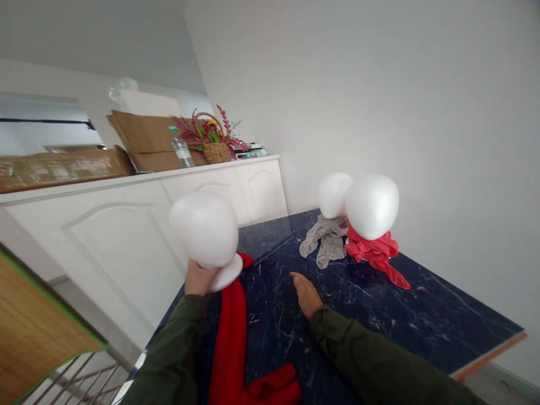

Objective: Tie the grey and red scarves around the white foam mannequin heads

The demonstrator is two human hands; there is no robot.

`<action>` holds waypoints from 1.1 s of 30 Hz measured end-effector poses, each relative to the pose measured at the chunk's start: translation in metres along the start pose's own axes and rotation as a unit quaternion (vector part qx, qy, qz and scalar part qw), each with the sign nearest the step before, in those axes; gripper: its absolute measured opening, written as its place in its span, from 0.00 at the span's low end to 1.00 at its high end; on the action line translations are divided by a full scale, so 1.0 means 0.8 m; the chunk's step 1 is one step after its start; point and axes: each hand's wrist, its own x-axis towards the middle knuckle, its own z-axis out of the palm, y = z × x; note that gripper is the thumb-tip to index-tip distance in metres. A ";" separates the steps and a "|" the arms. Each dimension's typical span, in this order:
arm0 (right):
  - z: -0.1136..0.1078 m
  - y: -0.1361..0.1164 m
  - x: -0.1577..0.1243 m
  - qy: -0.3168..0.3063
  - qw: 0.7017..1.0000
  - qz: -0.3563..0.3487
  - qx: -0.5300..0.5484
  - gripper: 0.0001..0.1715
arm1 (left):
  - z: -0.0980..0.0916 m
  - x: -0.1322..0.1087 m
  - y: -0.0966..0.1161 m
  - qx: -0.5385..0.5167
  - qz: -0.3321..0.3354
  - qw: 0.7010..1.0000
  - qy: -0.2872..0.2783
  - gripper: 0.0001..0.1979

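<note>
My left hand [201, 278] grips the neck of a white foam mannequin head [205, 228], which tilts a little above the left side of the table. Beside its round base, a long red scarf [233, 320] runs toward me and folds over at the bottom; part of it passes behind the base. My right hand [307, 295] is held over the table's middle, fingers stretched out, touching nothing I can see. Further right stand two more foam heads: one [373, 206] with a coral-red scarf [373, 253] around its neck, the other [334, 194] with a grey scarf [324, 239].
The dark blue marbled table [405, 320] meets the wall on the right. Behind it runs a white cabinet [113, 225] bearing cardboard boxes [145, 140], a water bottle [181, 149] and a flower basket [216, 152]. A woven mat [37, 332] over metal bars stands at left.
</note>
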 end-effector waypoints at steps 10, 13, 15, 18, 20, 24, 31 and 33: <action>0.004 0.002 -0.003 -0.021 0.998 -0.028 -0.045 0.27 | -0.033 0.028 -0.096 0.073 -0.157 0.983 0.057 0.46; 0.004 0.002 -0.003 -0.026 0.998 -0.026 -0.055 0.26 | -0.024 0.037 -0.102 0.078 -0.153 0.984 0.042 0.46; 0.004 0.001 -0.003 -0.031 0.997 -0.027 -0.065 0.26 | -0.018 0.043 -0.105 0.073 -0.150 0.986 0.030 0.46; 0.004 -0.002 -0.003 -0.039 0.996 -0.026 -0.079 0.25 | -0.007 0.050 -0.105 0.070 -0.135 0.988 0.012 0.47; 0.005 -0.003 -0.004 -0.041 0.995 -0.028 -0.083 0.25 | 0.000 0.054 -0.103 0.071 -0.126 0.990 0.005 0.48; 0.006 -0.002 -0.004 -0.037 0.995 -0.035 -0.087 0.24 | 0.010 0.057 -0.097 0.057 -0.129 0.990 0.001 0.47; 0.005 0.000 -0.002 -0.041 0.993 -0.034 -0.102 0.24 | 0.009 0.049 -0.099 0.039 -0.140 0.989 0.000 0.45; 0.005 0.000 -0.002 -0.044 0.993 -0.037 -0.107 0.24 | 0.010 0.047 -0.103 0.056 -0.125 0.991 0.002 0.46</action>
